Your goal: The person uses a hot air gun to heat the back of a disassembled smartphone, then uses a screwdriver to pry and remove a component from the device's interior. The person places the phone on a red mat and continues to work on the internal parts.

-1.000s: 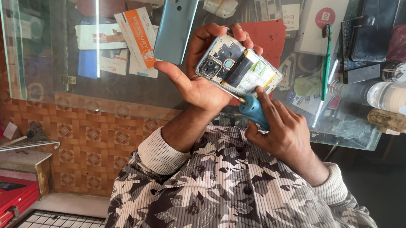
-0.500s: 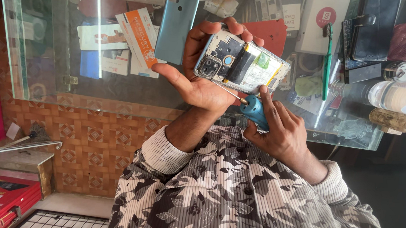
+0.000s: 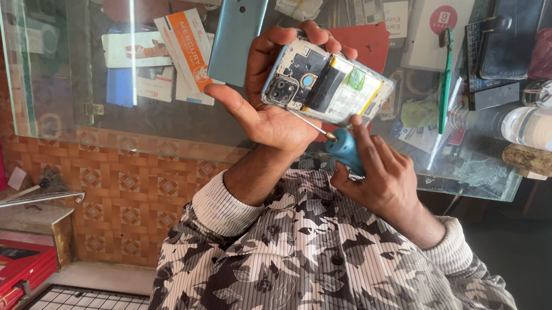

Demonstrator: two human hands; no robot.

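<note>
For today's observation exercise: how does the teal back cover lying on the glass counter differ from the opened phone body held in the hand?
The teal back cover lies untouched on the glass counter; the opened phone body is gripped in the left hand. The cover is plain and smooth; the body shows exposed parts. A blue-handled screwdriver in the right hand touches only the body. Both share a similar rectangular outline.

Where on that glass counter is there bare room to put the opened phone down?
Barest patch: glass counter along its near edge, below the teal back cover and left of the left hand. The right side is crowded: green toothbrush, plastic bottle, dark case.
</note>
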